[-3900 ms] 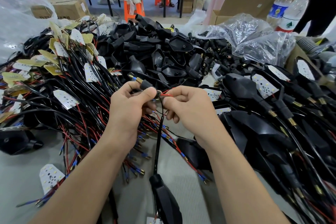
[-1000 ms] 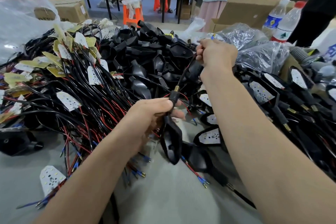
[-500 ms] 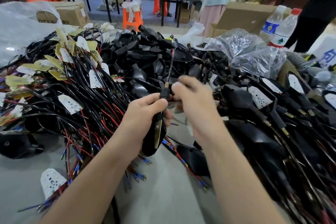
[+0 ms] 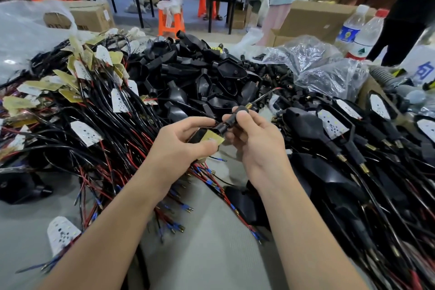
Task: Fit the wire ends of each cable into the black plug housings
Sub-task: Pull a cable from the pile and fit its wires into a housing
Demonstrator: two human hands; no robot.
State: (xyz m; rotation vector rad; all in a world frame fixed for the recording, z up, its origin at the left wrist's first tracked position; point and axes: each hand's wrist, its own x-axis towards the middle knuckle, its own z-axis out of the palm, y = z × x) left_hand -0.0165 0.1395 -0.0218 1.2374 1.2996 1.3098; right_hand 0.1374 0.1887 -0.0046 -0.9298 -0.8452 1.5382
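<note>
Your L hand [image 4: 181, 148] grasps a black teardrop-shaped plastic plug housing [image 4: 200, 135]: fingers curled over its top, thumb laid on the gold-coloured board [image 4: 213, 140] set in its face. Your R hand [image 4: 256, 143] pinches the housing's black round neck [image 4: 230, 121] btwn thumb and forefinger. The housing sits dead centre, held above the grey table top [image 4: 211, 254].

A thin black cable [image 4: 262, 98] w/ a brass threaded collar [image 4: 249, 107] exits the neck toward 2 o'clock. The red wire tip [image 4: 279, 88] at its far end is free in the air. Whether other wire ends are seated inside the housing: cannot tell.

Surroundings:
- 9–10 o'clock: tangled heap of black and red wires [image 4: 106, 129] carrying white and yellow boards. Blue-sleeved terminals [image 4: 181, 208] spill toward 6 o'clock.
- 12 o'clock: pile of loose black housings [image 4: 200, 73].
- 3–4 o'clock: stack of black housings w/ white boards and cables fitted [image 4: 329, 129].
- 1–2 o'clock: crumpled clear plastic bags [image 4: 329, 73], w/ two clear plastic bottles [image 4: 360, 30] beyond them.
- 11 o'clock: brown cardboard box [image 4: 91, 16].
</note>
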